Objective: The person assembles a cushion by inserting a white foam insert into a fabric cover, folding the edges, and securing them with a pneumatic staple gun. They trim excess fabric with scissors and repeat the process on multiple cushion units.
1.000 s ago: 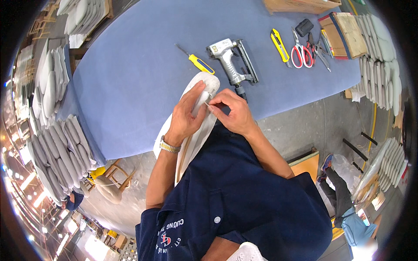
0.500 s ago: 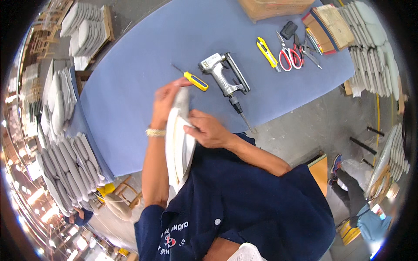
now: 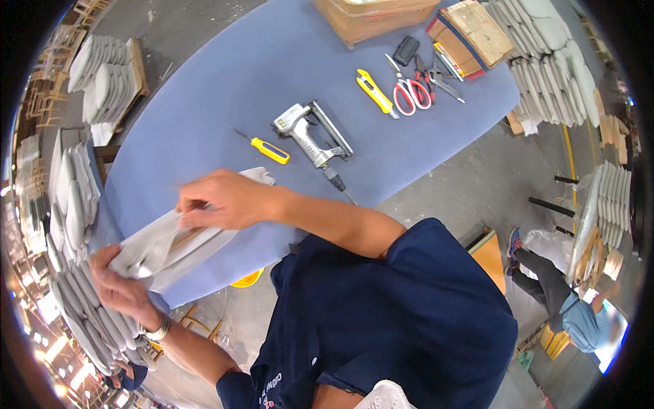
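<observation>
White padded piece (image 3: pixel 158 247) has swung leftward; left hand (image 3: pixel 121 286) holds its end.

On our table (image 3: pixel 197 102), the stapler (image 3: pixel 306 136) lies around mid-length with the screwdriver (image 3: pixel 270 150) just left of it. To its right we have the knife (image 3: pixel 375 94), scissors (image 3: pixel 411 95) and pliers (image 3: pixel 446 86) side by side, the case (image 3: pixel 407 50) behind the scissors. Our small box (image 3: pixel 477 34) stands at the right end, the carton (image 3: pixel 378 24) left of it, behind the knife. Toward the near left corner, we have the pad (image 3: pixel 153 249) over the table, our left hand (image 3: pixel 122 286) at its left end.
</observation>
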{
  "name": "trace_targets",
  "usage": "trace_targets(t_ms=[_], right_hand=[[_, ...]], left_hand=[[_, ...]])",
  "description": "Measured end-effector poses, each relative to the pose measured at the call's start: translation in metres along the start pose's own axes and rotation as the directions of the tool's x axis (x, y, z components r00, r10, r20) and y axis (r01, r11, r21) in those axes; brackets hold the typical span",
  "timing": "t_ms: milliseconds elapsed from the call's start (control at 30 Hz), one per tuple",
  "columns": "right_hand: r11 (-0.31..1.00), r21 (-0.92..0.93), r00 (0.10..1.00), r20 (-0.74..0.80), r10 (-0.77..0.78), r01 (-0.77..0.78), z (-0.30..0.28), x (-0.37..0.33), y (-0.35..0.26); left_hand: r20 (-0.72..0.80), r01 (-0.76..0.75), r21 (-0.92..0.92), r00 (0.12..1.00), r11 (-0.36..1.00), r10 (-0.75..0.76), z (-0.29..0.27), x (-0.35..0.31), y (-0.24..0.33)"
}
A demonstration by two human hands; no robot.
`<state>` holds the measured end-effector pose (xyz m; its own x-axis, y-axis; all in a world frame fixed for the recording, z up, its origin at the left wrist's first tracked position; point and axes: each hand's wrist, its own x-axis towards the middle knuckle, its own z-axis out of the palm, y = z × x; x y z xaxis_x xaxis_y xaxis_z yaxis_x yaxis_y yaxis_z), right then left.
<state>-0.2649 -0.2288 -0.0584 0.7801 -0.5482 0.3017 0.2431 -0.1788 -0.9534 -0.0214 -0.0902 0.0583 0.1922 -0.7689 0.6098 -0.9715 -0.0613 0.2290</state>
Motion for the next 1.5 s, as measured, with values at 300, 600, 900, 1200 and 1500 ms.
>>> trace_targets(t_ms=[300, 600, 900, 1200, 1500], right_hand=[[0.396, -0.669, 0.685, -0.718, -0.123, -0.629, -0.244, -0.21, 0.137], [0.152, -0.563, 0.583, -0.791, 0.186, -0.813, -0.353, -0.311, 0.226], [0.879, 0.09, 0.591, -0.708, 0.387, -0.468, -0.239, -0.22, 0.116], [0.926, 0.037, 0.906, -0.196, 0.375, -0.375, -0.061, -0.106, 0.046], [0.976, -0.066, 0.978, -0.015, 0.208, -0.208, -0.016, -0.046, 0.016]], left_hand=[[0.167, 0.149, 0.071, 0.973, 0.986, -0.159, -0.058, -0.052, -0.046], [0.322, 0.023, -0.063, 0.947, 0.998, -0.002, -0.06, -0.014, 0.007], [0.461, -0.322, 0.056, 0.848, 0.945, 0.262, -0.063, 0.0, 0.032], [0.56, -0.106, 0.178, 0.829, 0.978, -0.012, -0.055, 0.006, 0.048], [0.636, -0.155, -0.165, 0.738, 0.974, 0.226, -0.063, 0.015, 0.043]])
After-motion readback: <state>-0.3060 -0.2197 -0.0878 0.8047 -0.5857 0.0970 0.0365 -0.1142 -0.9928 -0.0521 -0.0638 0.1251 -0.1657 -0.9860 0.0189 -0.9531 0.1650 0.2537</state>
